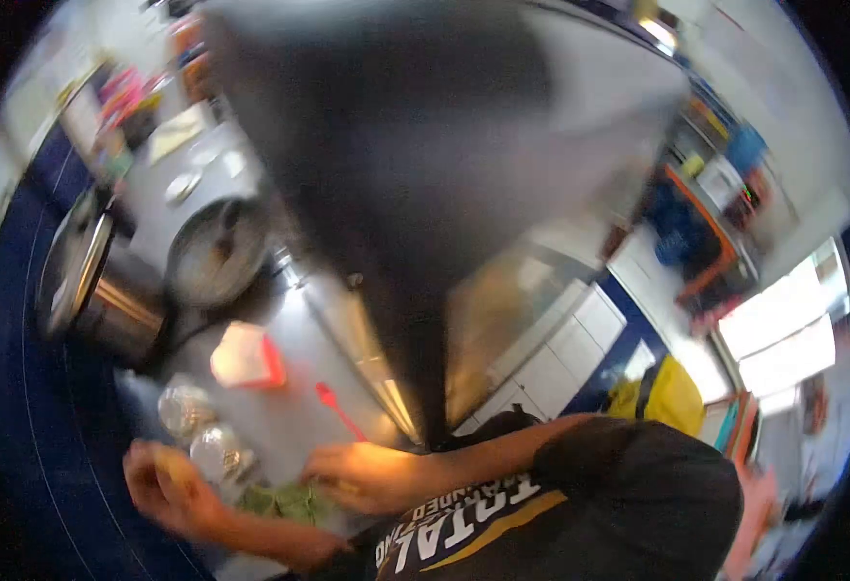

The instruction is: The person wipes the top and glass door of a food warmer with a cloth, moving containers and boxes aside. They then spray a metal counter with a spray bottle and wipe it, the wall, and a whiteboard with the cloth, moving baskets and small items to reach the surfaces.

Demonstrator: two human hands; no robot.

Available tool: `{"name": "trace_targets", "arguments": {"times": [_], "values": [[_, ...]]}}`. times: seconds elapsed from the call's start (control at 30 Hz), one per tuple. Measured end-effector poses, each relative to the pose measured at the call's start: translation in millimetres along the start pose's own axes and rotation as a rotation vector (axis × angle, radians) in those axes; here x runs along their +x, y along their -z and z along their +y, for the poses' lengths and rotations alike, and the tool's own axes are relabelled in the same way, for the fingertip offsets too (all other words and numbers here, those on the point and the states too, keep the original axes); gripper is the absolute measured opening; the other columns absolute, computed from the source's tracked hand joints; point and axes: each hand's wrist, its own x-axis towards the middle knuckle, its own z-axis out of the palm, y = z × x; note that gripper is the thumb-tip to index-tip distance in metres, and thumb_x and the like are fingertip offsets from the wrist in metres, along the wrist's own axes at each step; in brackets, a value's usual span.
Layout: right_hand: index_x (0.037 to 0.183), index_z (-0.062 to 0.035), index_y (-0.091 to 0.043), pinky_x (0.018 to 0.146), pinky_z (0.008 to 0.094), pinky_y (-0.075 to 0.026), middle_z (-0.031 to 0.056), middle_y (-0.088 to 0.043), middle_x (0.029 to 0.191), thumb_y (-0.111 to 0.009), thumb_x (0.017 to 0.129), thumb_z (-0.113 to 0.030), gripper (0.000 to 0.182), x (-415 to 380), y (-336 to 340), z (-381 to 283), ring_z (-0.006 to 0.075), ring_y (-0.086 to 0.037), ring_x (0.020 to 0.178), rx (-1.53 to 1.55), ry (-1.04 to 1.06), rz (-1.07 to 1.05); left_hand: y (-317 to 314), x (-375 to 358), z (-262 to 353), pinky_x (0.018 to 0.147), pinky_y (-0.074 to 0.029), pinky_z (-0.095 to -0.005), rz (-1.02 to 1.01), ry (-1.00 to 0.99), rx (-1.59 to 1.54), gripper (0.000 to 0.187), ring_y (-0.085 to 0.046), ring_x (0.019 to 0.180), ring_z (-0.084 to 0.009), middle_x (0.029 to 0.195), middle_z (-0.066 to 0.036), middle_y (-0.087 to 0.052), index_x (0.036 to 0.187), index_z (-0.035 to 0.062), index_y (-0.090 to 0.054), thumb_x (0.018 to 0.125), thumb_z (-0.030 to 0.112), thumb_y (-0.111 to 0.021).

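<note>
Roughly, lower left of frame: left hand (168,484) is curled around a yellowish item, blurred; right hand (357,474) lies flat, fingers closed, on greens (284,502) on the counter (294,329). Best to pin the greens firmly, fingertips tucked. Count: two clear jars (185,407), one red spoon (338,409), one pan (216,252), one steel pot (105,290).

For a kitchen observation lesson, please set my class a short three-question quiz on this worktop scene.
1. True or false: the red spatula lies on the steel counter.
2. What lies under the hand nearest the spatula? A) a plate B) green leaves C) a towel
3. How many round clear containers stand between the steel pot and the other hand?

Key: 1 true; 2 B, green leaves; 3 two.
</note>
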Motion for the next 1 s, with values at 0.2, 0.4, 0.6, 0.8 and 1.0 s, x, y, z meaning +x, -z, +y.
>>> {"name": "trace_targets", "arguments": {"times": [0.2,0.4,0.6,0.8,1.0], "values": [[0.119,0.0014,-0.052,0.072,0.0314,-0.053,0.0121,-0.065,0.094,-0.049,0.100,-0.024,0.031,-88,70,-30,0.0197,-0.065,0.083,0.648,0.008,0.217,-79,-25,128,0.050,-0.038,-0.0262,-0.814,-0.069,-0.112,0.018,-0.048,0.057,-0.0145,0.079,-0.008,-0.059,0.101,-0.0018,-0.065,0.089,0.011,-0.062],[0.123,0.0010,-0.050,0.091,0.0335,-0.050,0.0122,-0.060,0.116,-0.058,0.092,-0.011,0.034,-229,143,35,0.0234,-0.058,0.111,1.179,0.040,0.487,-250,-142,204,0.061,-0.047,-0.0286,-1.182,-0.119,0.071,0.014,-0.062,0.072,-0.0180,0.079,-0.011,-0.059,0.098,-0.0018,-0.063,0.094,0.010,-0.057],[0.122,0.0014,-0.050,0.094,0.0414,-0.049,0.0133,-0.059,0.115,-0.057,0.092,-0.012,0.034,-382,150,111,0.0278,-0.058,0.110,0.780,-0.149,0.934,-387,-257,230,0.067,-0.053,-0.0381,-1.424,-0.353,-0.097,0.019,-0.065,0.076,-0.0331,0.090,-0.015,-0.065,0.102,0.0049,-0.067,0.085,0.011,-0.063],[0.113,-0.0009,-0.057,0.092,0.0396,-0.048,0.0117,-0.064,0.107,-0.043,0.098,-0.027,0.033,-509,178,123,0.0240,-0.061,0.102,1.275,-0.011,1.308,-505,-369,282,0.065,-0.053,-0.0408,-1.679,-0.485,-0.235,0.021,-0.065,0.078,-0.0345,0.089,-0.014,-0.066,0.104,0.0068,-0.066,0.085,0.016,-0.062],[0.115,0.0020,-0.055,0.091,0.0380,-0.048,0.0135,-0.064,0.104,-0.042,0.097,-0.023,0.034,-595,205,169,0.0236,-0.061,0.098,1.336,-0.037,1.665,-586,-425,304,0.068,-0.052,-0.0435,-1.814,-0.449,-0.380,0.028,-0.065,0.080,-0.0352,0.094,-0.015,-0.066,0.109,0.0069,-0.064,0.086,0.023,-0.062]]}}
